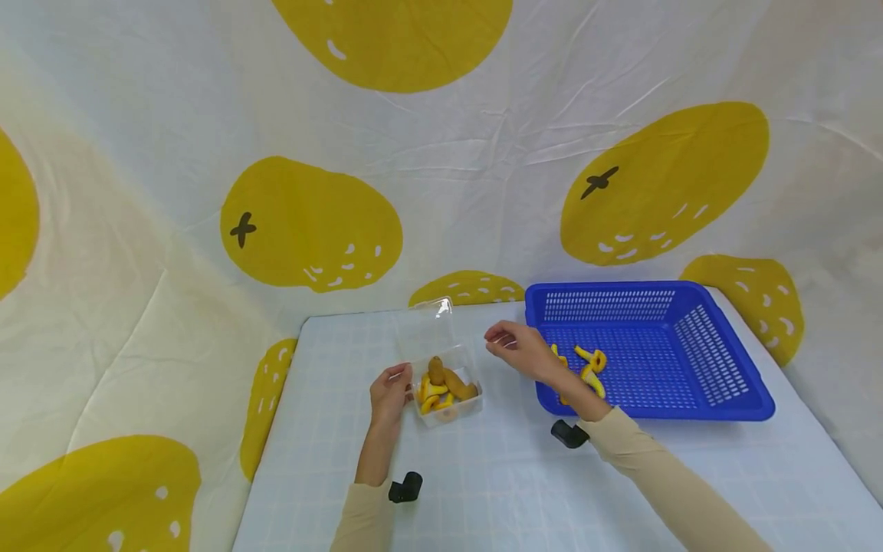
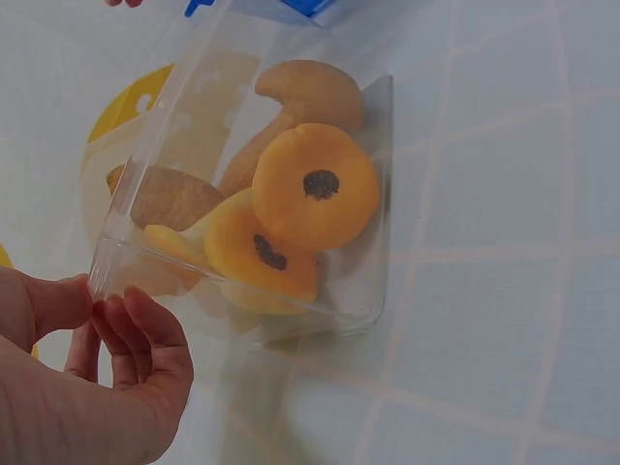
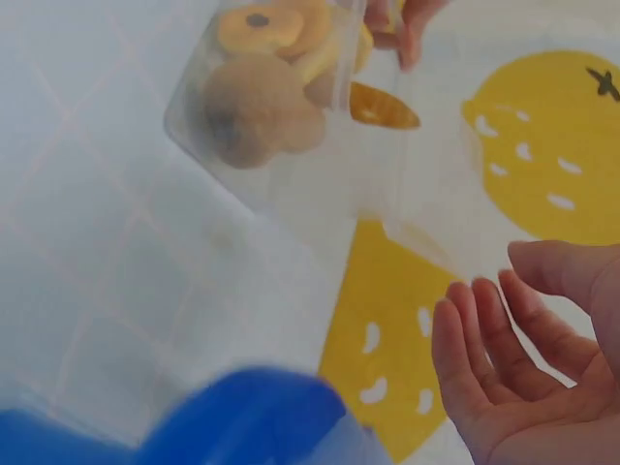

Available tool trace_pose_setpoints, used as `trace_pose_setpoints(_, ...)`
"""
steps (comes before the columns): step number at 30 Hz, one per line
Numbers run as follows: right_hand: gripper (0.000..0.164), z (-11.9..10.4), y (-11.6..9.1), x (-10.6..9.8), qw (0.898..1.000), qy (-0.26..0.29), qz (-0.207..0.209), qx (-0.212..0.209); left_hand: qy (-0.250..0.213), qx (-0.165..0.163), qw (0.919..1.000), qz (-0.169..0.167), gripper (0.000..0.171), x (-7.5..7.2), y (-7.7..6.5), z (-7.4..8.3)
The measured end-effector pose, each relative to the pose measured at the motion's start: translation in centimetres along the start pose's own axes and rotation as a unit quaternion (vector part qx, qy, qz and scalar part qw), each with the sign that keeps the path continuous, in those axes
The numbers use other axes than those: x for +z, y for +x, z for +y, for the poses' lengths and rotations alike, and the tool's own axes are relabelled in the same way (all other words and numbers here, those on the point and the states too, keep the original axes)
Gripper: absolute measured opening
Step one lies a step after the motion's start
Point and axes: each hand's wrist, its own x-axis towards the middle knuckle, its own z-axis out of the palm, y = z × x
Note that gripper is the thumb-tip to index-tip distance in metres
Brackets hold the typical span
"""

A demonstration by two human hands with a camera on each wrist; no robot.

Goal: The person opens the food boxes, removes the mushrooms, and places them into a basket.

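Note:
A clear plastic box (image 1: pixel 451 414) with its hinged lid (image 1: pixel 424 331) raised stands on the table. Inside lie brown mushroom-shaped pieces (image 1: pixel 460 384) and yellow trumpet-shaped mushroom pieces (image 2: pixel 315 184), some with a dark spot in the middle. My left hand (image 1: pixel 389 391) pinches the box's left rim between thumb and fingers, as the left wrist view shows. Between the box and a blue basket (image 1: pixel 662 360), my right hand (image 1: pixel 517 349) is raised with its fingers loosely bent and nothing in them. More yellow mushroom pieces (image 1: pixel 593 381) lie in the basket's left part, some hidden behind the right forearm.
The blue basket has slotted walls and takes up the right side of the table (image 1: pixel 483 491), which has a pale checked cover. Behind the table hangs a white cloth (image 1: pixel 448 184) with large yellow fruit prints. The raised lid stands close to the table's back edge.

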Motion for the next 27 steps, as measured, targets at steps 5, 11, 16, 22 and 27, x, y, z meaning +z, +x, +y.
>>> trace_pose_setpoints(5,0.019,-0.1,0.5,1.6,1.0,0.009,-0.011,-0.007,0.001,0.0,1.0,0.002,0.032,0.1,0.0,0.1)
trace_pose_setpoints(11,0.021,-0.2,1.2,3.5,0.998,0.037,-0.022,-0.039,0.006,-0.001,1.0,0.005,0.031,0.2,0.0,0.0)
trace_pose_setpoints(16,0.026,-0.6,1.9,5.0,0.997,0.05,-0.043,-0.026,0.0,0.002,1.0,0.001,0.031,0.2,0.1,0.0)
trace_pose_setpoints(22,0.028,-0.6,2.6,6.7,0.997,0.048,-0.057,-0.017,-0.003,0.0,1.0,0.0,0.032,0.1,0.3,-0.2)
trace_pose_setpoints(27,0.029,-0.3,3.0,8.1,0.996,0.039,-0.071,-0.021,0.002,-0.005,1.0,0.001,0.033,0.1,0.3,-0.1)
